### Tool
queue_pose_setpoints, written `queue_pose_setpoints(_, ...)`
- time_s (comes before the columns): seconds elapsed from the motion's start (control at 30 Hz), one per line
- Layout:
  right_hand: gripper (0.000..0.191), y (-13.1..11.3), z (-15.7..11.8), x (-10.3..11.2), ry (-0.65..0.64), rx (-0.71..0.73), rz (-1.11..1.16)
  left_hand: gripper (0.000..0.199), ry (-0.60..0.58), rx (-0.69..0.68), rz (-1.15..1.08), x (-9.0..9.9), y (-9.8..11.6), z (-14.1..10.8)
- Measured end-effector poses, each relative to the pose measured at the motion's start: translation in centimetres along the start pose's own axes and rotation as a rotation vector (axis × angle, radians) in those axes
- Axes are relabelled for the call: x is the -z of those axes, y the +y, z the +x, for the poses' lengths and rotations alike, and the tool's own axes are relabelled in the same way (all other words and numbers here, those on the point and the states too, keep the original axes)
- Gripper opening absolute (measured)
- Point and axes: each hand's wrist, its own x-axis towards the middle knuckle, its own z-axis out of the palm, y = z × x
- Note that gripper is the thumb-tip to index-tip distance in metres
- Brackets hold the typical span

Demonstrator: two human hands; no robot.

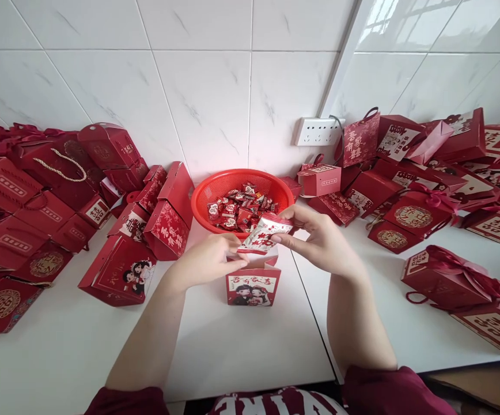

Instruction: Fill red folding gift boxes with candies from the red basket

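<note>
A white and red printed candy packet point(259, 235) is tilted above an open gift box point(252, 289). My right hand point(319, 235) pinches the packet's upper right end between thumb and fingers. At its lower left end, the fingers and thumb of my left hand point(209, 259) close around the packet's edge, just over the box's left rim. The box stands upright on the white table and has a cartoon couple on its front; its inside is mostly hidden by the packet and my hands. Behind the box is a red plastic basket point(200, 199) with many small wrapped candies point(230, 210).
Red gift boxes point(122, 274) and bags are piled on the left. More boxes point(409, 216) cover the right side, some with ribbons. A power strip point(318, 131) is on the tiled wall behind. A seam runs along the white table point(250, 351), right of the open box.
</note>
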Motion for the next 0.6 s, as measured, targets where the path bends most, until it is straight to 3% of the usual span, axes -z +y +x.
queue_pose_setpoints(0.17,0.007,0.01,0.23,-0.68,-0.171,0.040,-0.082,0.030,-0.130,0.034,0.021,0.28,-0.37,-0.14)
queue_pose_setpoints(0.3,0.013,-0.14,0.24,-0.88,-0.256,0.033,-0.123,0.032,-0.187,0.070,0.127,0.74,-0.54,-0.32)
queue_pose_setpoints(0.6,0.012,0.00,0.15,-0.60,-0.199,0.006,-0.185,0.057,-0.224,0.085,0.150,0.74,-0.55,-0.65)
